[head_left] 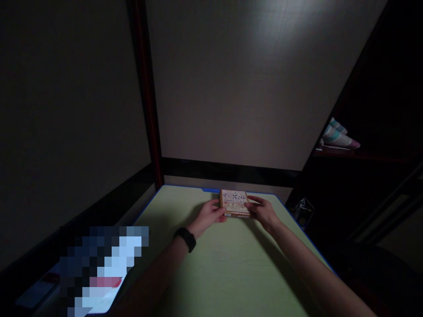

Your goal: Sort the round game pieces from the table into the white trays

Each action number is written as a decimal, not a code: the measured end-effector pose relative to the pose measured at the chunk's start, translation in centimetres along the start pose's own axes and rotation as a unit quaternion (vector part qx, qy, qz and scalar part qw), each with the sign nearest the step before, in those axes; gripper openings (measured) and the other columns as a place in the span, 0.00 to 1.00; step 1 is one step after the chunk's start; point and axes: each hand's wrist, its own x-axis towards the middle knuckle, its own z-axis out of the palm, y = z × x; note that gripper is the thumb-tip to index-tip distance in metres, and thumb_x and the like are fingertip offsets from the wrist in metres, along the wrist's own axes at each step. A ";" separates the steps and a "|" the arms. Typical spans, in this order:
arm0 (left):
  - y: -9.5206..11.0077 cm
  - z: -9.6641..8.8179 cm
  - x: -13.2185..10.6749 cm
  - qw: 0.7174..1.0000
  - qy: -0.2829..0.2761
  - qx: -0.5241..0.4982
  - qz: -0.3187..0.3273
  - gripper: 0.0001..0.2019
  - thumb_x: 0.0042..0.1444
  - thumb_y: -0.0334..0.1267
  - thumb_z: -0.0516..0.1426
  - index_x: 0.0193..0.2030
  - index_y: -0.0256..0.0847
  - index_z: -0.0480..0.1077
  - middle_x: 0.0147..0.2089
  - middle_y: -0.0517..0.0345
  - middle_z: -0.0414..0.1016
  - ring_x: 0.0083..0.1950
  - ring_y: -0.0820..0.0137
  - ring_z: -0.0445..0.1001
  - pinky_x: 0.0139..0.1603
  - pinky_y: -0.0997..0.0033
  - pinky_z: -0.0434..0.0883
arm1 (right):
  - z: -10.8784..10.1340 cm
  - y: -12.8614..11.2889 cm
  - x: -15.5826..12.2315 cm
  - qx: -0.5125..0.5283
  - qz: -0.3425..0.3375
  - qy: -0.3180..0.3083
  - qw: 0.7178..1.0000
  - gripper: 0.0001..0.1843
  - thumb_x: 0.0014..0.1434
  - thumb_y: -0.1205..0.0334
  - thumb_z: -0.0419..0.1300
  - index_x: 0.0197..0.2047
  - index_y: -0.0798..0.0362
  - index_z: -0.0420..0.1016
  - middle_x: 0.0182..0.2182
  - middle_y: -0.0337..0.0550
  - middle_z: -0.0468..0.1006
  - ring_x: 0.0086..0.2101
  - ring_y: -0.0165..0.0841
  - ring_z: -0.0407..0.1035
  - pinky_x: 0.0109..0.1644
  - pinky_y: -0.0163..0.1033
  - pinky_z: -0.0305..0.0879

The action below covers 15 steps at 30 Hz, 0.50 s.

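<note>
A flat, square box (235,201) with a pale printed lid and brownish edges is held near the far edge of the green table (211,268). My left hand (211,211) grips its left side, thumb at the near corner. On the opposite side, my right hand (262,211) has its thumb on the lid's edge and its fingers along the right side. Dark lettering and small figures show on the lid, too small to read. Whether the box rests on the tabletop or is slightly lifted I cannot tell. A black band circles my left wrist.
Behind the table rises a grey panel (231,88) with a dark red post (145,88) at its left. A bright, pixelated patch (112,268) covers the table's left side. Striped cloth (339,136) lies on a shelf to the right, above a dark bag-like object (302,211).
</note>
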 end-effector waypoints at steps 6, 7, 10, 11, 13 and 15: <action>0.3 0.8 5.0 0.996 0.022 0.086 -0.022 0.17 0.53 0.40 0.65 0.44 0.29 0.69 0.39 0.47 0.77 0.32 0.73 0.77 0.41 0.70 0.78 | 0.8 0.5 4.6 -0.123 -0.035 0.032 0.991 0.15 0.54 0.59 0.62 0.41 0.58 0.80 0.36 0.50 0.84 0.39 0.42 0.77 0.39 0.41 0.73; 0.3 0.8 5.3 0.995 0.016 0.100 -0.029 0.16 0.53 0.40 0.65 0.41 0.30 0.70 0.37 0.49 0.77 0.31 0.73 0.77 0.39 0.70 0.78 | 0.8 0.6 4.9 -0.147 -0.041 0.038 0.987 0.14 0.54 0.60 0.61 0.40 0.58 0.81 0.35 0.50 0.84 0.39 0.42 0.77 0.40 0.41 0.72; 0.1 0.4 5.5 0.987 0.006 0.154 -0.046 0.13 0.53 0.40 0.65 0.33 0.31 0.71 0.27 0.57 0.75 0.26 0.76 0.73 0.33 0.75 0.75 | 0.6 1.1 5.1 -0.215 -0.053 0.059 0.973 0.12 0.55 0.62 0.61 0.39 0.58 0.83 0.36 0.51 0.84 0.41 0.43 0.77 0.45 0.41 0.70; 0.1 0.2 5.5 0.983 0.006 0.175 -0.050 0.12 0.53 0.41 0.64 0.32 0.32 0.71 0.24 0.59 0.73 0.24 0.76 0.72 0.30 0.76 0.73 | 0.5 1.2 5.1 -0.235 -0.055 0.065 0.968 0.12 0.55 0.62 0.61 0.40 0.57 0.83 0.36 0.51 0.84 0.41 0.44 0.77 0.46 0.41 0.69; 0.1 -0.3 5.5 0.975 0.009 0.217 -0.053 0.12 0.54 0.41 0.63 0.29 0.33 0.71 0.21 0.62 0.71 0.23 0.76 0.70 0.27 0.77 0.69 | 0.4 1.5 5.0 -0.266 -0.058 0.077 0.959 0.13 0.54 0.61 0.63 0.41 0.55 0.83 0.38 0.51 0.84 0.42 0.44 0.77 0.47 0.40 0.69; 0.2 -0.5 5.4 0.968 0.018 0.247 -0.050 0.11 0.54 0.41 0.63 0.29 0.34 0.73 0.22 0.59 0.73 0.27 0.72 0.73 0.28 0.77 0.68 | 0.4 1.7 5.0 -0.287 -0.062 0.086 0.952 0.13 0.55 0.59 0.63 0.42 0.54 0.83 0.39 0.51 0.84 0.44 0.44 0.76 0.47 0.39 0.68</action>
